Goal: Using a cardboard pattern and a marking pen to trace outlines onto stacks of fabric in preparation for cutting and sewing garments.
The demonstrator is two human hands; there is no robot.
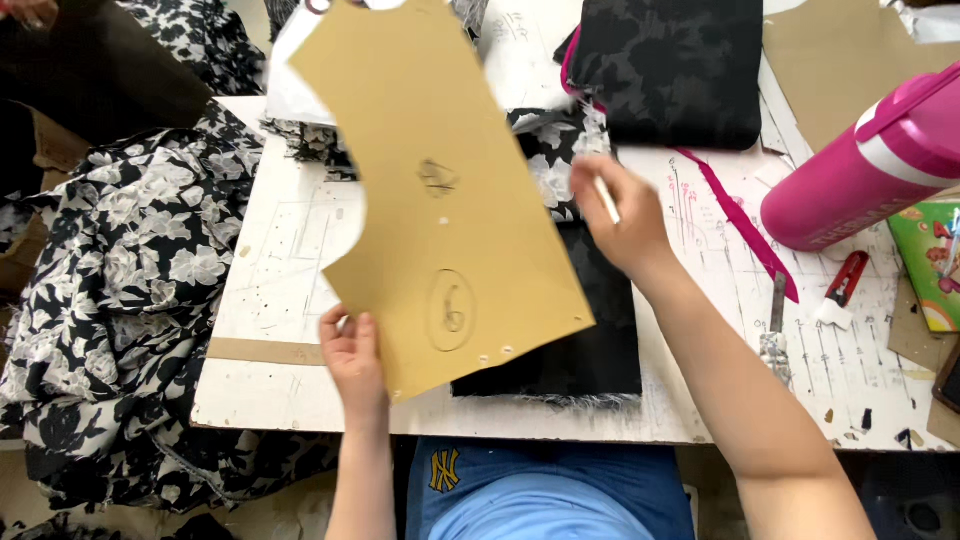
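Cardboard pattern (440,190) pinched by raised left hand (352,350) — right hand (618,215) grips chalk (607,200).

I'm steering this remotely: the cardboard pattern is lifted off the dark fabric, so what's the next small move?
Probably lower the cardboard pattern flat onto the dark fabric: the left hand holds its lower edge tilted up, and the right hand has chalk ready.

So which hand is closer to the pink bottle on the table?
Right. The right hand, holding a white chalk stick, is nearer the pink bottle. The left hand grips the cardboard pattern, far across.
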